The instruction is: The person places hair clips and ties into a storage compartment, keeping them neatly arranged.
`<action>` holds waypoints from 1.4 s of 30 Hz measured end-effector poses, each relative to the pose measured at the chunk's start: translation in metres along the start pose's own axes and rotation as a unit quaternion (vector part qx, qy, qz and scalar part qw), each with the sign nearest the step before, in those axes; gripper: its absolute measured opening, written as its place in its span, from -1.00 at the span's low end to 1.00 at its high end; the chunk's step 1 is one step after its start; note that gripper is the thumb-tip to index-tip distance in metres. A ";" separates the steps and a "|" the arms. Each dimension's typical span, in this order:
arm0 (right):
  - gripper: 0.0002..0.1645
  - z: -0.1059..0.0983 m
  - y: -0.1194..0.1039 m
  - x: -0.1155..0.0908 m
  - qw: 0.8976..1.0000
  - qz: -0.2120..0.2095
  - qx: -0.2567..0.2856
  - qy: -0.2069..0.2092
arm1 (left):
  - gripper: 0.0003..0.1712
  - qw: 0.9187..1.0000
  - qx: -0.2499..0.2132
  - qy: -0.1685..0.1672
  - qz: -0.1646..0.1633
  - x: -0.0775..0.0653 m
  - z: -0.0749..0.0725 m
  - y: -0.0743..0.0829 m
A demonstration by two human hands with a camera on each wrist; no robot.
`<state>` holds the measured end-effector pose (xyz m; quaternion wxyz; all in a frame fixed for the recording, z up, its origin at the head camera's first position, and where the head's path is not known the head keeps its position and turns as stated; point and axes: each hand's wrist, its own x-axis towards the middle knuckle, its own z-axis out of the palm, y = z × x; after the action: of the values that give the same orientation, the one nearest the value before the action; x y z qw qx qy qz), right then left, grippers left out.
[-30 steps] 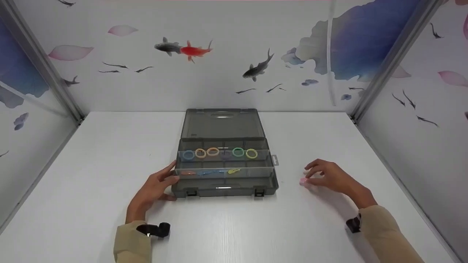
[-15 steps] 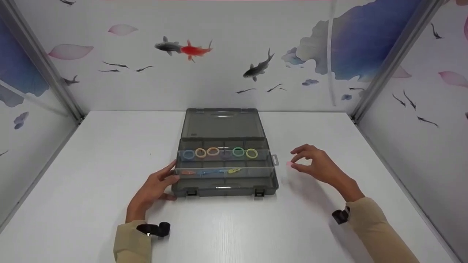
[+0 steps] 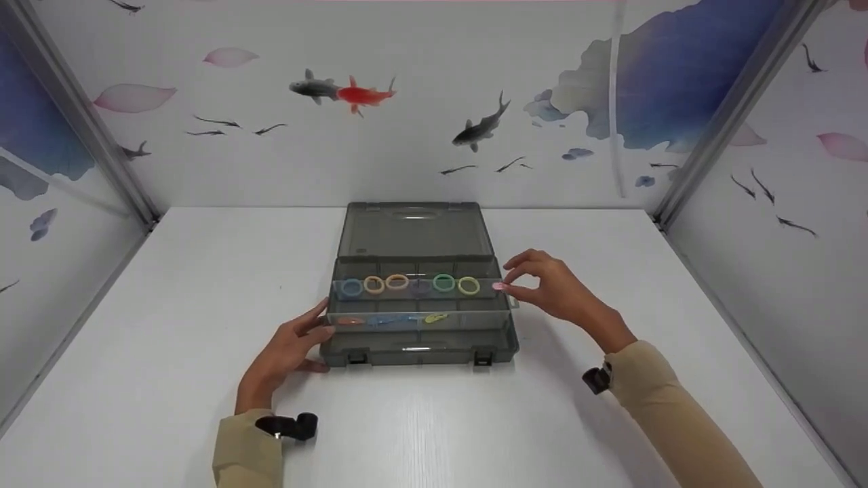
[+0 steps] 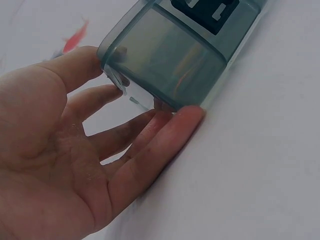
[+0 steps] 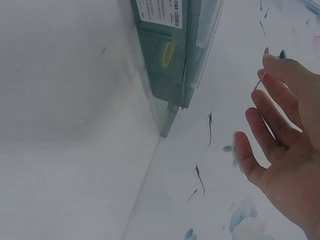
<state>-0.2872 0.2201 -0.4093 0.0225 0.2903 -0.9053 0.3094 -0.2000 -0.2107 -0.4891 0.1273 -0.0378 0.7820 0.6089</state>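
A dark translucent storage box (image 3: pixel 417 234) lies with its lid tipped back at the table's middle. My left hand (image 3: pixel 285 346) rests on its left side, fingers fairly straight along the end wall (image 4: pixel 165 55) in the left wrist view. Over the box's right edge, my right hand (image 3: pixel 563 288) pinches a small pink hair clip (image 3: pixel 499 287) between thumb and index finger. Edge-on in the right wrist view, that clip looks very thin. Hair ties, among them a green one (image 3: pixel 444 282) and a yellow one (image 3: pixel 468 285), sit in one row. A yellow hair clip (image 3: pixel 436 318) lies in the row before them.
Clear dividers split the box into rows. Two dark latches, one being the right latch (image 3: pixel 482 358), hang at its front. White table (image 3: pixel 413 427) surrounds the box. Printed panels (image 3: pixel 420 156) enclose the back and sides, with a metal post (image 3: pixel 736 115) at the right corner.
My right hand has lifted the pink hair clip off the table and carried it left and away from me to the box's right edge. The left hand has stayed on the box.
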 end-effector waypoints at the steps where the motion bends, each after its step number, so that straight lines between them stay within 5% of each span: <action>1: -0.80 0.001 -0.003 0.003 1.000 0.000 -0.001 -0.004 | -0.24 1.000 -0.001 0.000 0.000 0.000 0.000 0.000; 12: -0.82 0.025 -0.018 0.031 0.999 -0.011 0.008 -0.040 | -0.26 1.000 0.000 0.002 0.000 0.001 -0.001 0.000; 30: -0.76 0.057 -0.009 0.043 0.998 0.023 0.010 -0.057 | -0.25 1.000 -0.002 0.005 0.006 0.001 0.001 -0.001; 42: -0.75 0.068 -0.002 0.048 0.994 0.032 -0.002 -0.104 | -0.26 1.000 0.001 0.005 0.003 0.001 0.001 -0.001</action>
<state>-0.3164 0.1552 -0.4524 -0.0811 0.2920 -0.9122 0.2758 -0.2007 -0.2096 -0.4905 0.1216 -0.0381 0.7831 0.6087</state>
